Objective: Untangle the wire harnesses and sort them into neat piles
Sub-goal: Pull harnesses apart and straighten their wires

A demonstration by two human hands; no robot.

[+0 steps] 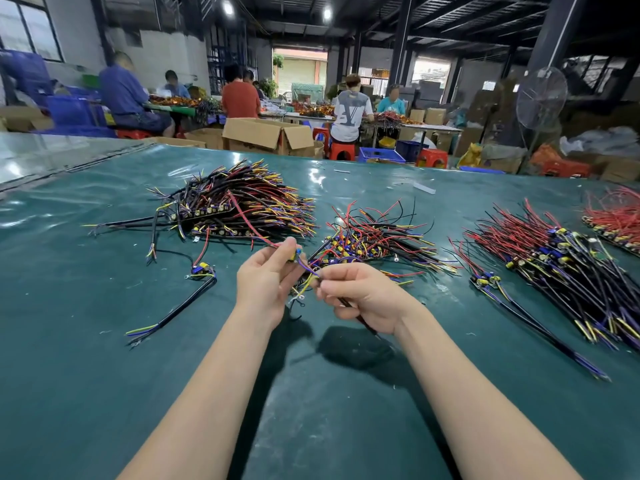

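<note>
My left hand (pixel 265 280) pinches one wire harness (pixel 300 263) at its small blue and yellow board, a red wire trailing up to the left. My right hand (pixel 363 294) grips the same harness's black cable and its purple and yellow leads. Both hands hover above the green table (pixel 329 393), just in front of a tangled heap of harnesses (pixel 367 239). A big stacked pile (pixel 242 202) lies at the back left. Another laid-out pile (pixel 561 258) lies to the right. One loose harness (pixel 194 282) lies left of my hands.
A further red-wired pile (pixel 616 220) sits at the far right edge. Beyond the table stand cardboard boxes (pixel 266 135), red stools, blue crates and a standing fan (pixel 542 98). Several people work at benches in the background.
</note>
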